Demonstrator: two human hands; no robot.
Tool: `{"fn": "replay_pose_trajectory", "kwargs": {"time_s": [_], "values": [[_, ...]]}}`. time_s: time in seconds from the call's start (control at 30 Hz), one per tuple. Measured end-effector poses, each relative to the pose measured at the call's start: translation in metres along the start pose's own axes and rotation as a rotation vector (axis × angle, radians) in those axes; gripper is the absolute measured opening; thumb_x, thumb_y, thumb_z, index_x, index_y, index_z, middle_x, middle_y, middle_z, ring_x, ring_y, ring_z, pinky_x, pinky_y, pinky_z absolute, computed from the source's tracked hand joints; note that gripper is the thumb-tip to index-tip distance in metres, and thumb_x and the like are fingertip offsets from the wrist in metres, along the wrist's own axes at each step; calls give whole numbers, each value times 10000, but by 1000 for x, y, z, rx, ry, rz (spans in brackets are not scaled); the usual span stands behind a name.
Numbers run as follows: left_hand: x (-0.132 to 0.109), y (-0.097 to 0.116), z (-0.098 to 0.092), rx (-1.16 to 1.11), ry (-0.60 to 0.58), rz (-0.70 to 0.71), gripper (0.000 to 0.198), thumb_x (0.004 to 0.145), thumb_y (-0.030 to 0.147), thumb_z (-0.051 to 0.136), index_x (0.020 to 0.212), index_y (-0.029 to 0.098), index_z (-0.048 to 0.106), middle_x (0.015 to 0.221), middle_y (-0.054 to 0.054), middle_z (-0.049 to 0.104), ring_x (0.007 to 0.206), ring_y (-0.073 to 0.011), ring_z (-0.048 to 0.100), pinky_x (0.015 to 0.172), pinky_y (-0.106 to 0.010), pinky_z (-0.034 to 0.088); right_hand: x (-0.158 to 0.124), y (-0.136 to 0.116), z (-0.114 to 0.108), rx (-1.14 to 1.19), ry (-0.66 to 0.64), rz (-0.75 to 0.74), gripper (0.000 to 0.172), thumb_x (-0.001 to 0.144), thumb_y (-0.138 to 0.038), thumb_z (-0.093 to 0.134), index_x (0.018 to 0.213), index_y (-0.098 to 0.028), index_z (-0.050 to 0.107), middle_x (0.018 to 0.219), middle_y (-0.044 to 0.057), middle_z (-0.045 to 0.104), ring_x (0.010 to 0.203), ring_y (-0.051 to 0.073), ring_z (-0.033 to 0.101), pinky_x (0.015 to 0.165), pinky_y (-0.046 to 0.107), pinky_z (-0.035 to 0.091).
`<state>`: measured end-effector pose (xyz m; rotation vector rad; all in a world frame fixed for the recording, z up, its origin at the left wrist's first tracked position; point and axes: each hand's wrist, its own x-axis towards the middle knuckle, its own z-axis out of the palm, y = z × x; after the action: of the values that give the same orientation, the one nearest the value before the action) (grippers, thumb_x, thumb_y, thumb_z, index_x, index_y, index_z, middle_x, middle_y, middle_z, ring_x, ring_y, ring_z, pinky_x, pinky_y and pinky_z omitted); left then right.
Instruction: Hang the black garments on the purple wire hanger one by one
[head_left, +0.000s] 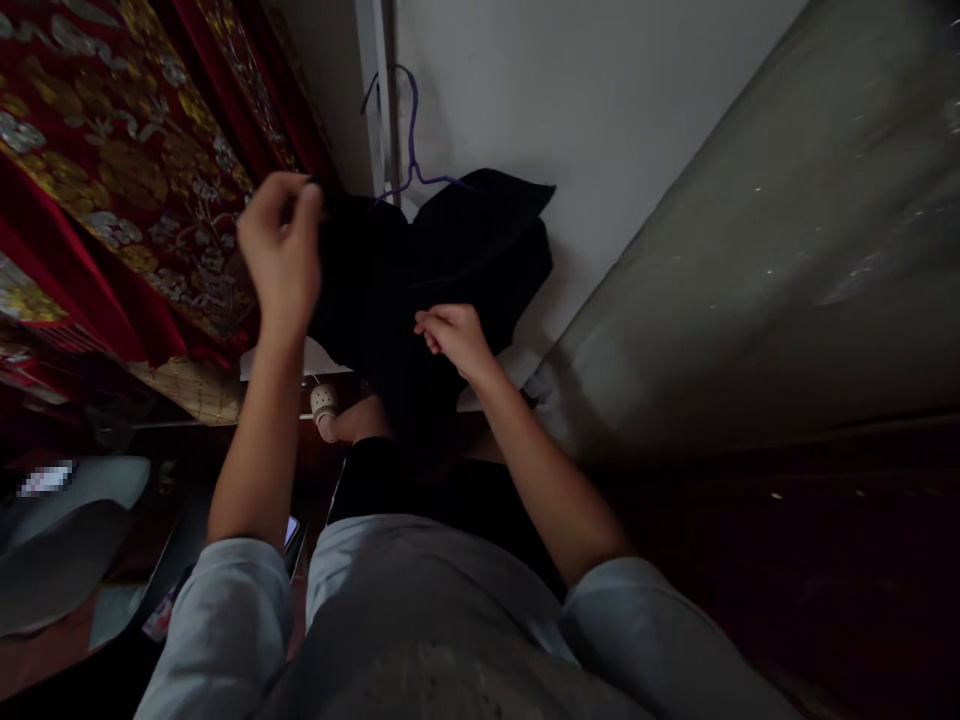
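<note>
A black garment [480, 245] hangs in front of me on a thin purple hanger [413, 130]. Its wide upper part spreads to the right, and the dark folds hide its exact kind. My left hand [281, 245] is raised at the garment's upper left side, thumb and fingers pinched on the dark cloth's edge. Lower and to the right, my right hand [457, 335] is closed in a pinch on the front of the garment. The cloth between the hands is too dark to show details.
The hanger hooks over a narrow white upright edge [382, 100] beside a pale wall [585, 90]. Red embroidered cloth [127, 170] hangs at left. Plastic-like grey sheeting [765, 270] covers the right. A grey chair [67, 540] stands lower left. My foot wears a beige clog [324, 400].
</note>
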<state>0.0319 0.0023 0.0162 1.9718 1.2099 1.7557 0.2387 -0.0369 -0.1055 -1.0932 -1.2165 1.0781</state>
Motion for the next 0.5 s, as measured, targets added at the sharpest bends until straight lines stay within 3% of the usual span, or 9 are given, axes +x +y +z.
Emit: {"fn": "replay_pose_trajectory", "kwargs": {"time_s": [0.1,0.2,0.23,0.33,0.4,0.5], "values": [[-17,-41,-16,-208,216,-454,162,1128,263,376,1082,172,501,958,-11,582,909,-121,594,851,-291,544,-20,8,-1,49,2,-31,272,848,-247,646,589,-165,647,461,-33,509,405,57,423,432,201,306],[-66,-69,-8,-262,340,-672,161,1094,258,352,1110,183,495,1010,-27,600,944,-142,633,754,-264,545,-39,17,-2,60,35,-48,245,788,-274,642,566,-172,629,447,-30,504,414,61,427,454,205,319],[-82,-73,-3,-223,377,-664,176,1089,274,368,1128,182,514,1006,-22,612,946,-141,641,756,-259,537,-46,21,-3,77,50,-37,243,771,-286,641,556,-174,623,438,-30,496,413,61,424,453,206,315],[-109,-73,9,-55,331,-366,159,1049,278,522,1045,160,628,995,-27,651,1015,-155,643,927,-298,520,-63,34,-11,199,144,28,258,716,-347,652,526,-183,592,438,-29,482,402,60,399,425,208,266],[-101,-67,7,-6,260,-175,84,990,235,649,949,167,676,1079,-41,660,1141,-179,617,1081,-313,458,-72,40,-17,285,215,59,261,676,-370,664,514,-189,569,459,-28,491,397,54,376,409,209,234],[-69,-64,-5,-31,126,-66,119,883,132,782,850,174,675,1268,-47,628,1327,-201,523,1201,-306,352,-80,44,-19,311,198,53,264,672,-354,673,500,-191,558,456,-29,479,400,51,357,415,210,234]]}}
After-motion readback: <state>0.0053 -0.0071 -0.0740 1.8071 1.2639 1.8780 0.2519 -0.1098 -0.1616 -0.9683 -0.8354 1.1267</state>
